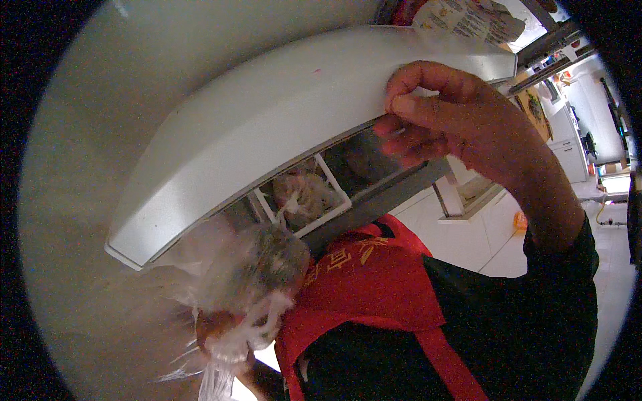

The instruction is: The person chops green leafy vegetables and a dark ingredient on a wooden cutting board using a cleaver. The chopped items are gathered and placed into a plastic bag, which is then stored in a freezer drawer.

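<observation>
A curved white lid or door [261,115] with silvery end trim spans the view, tilted. It looks like part of a freezer. My right hand [441,115] is at its lower edge on the right, thumb and forefinger bent together on the front, other fingers curled at the edge. At the lower left my left hand [215,326], mostly hidden by plastic, grips a clear plastic bag [251,265]. The bag's contents look greyish and are blurred. Under the lid, a white-framed compartment [323,215] holds a wrapped pale food-like item [303,193].
A red apron [371,285] with yellow writing covers my front. A printed bag [466,20] lies above the lid. Pale floor tiles [466,240] and a white post foot [449,198] show to the right. Beyond are a cutting board [536,113] and white cupboards [569,155].
</observation>
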Demonstrator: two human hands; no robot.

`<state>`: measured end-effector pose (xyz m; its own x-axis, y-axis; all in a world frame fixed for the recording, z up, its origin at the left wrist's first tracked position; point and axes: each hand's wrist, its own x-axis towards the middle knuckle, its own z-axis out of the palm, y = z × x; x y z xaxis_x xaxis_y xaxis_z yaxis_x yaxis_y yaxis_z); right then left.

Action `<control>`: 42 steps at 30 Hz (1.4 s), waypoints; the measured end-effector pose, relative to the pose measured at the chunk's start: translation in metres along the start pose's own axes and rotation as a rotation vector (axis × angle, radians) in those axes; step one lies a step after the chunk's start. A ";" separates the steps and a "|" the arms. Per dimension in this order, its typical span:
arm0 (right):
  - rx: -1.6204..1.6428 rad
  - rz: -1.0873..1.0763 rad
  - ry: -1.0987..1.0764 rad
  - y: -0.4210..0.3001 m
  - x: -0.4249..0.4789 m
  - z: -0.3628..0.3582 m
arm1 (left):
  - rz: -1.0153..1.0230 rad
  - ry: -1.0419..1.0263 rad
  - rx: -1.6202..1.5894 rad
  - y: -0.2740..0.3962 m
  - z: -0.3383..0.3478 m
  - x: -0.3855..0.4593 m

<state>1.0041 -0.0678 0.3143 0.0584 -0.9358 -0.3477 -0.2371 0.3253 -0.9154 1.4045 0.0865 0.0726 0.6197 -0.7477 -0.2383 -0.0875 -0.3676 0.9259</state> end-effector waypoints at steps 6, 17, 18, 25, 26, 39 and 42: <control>-1.120 -1.271 0.808 0.031 0.048 -0.009 | 0.052 -0.280 -0.018 -0.011 0.054 0.034; -0.832 -1.249 0.947 0.028 0.084 0.005 | 0.937 -0.479 0.323 0.083 0.149 0.079; -0.782 -1.257 0.904 0.030 0.087 0.001 | 0.937 -0.473 0.424 0.094 0.162 0.079; -0.635 -1.431 0.841 0.018 0.097 0.004 | 0.806 -0.381 0.380 0.076 0.227 0.104; -0.623 -1.462 0.827 0.021 0.100 0.003 | 0.697 -0.396 0.178 0.075 0.238 0.103; -0.828 -1.461 0.982 0.024 0.104 -0.010 | -0.128 -0.453 -0.240 0.025 0.350 0.097; -0.805 -1.501 0.955 0.023 0.104 -0.008 | -0.092 -0.465 -0.245 -0.011 0.354 0.128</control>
<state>0.9974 -0.1590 0.2585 0.2086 -0.1940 0.9586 -0.8353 -0.5451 0.0715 1.2081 -0.2010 -0.0716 0.2006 -0.9052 -0.3748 0.1699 -0.3446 0.9232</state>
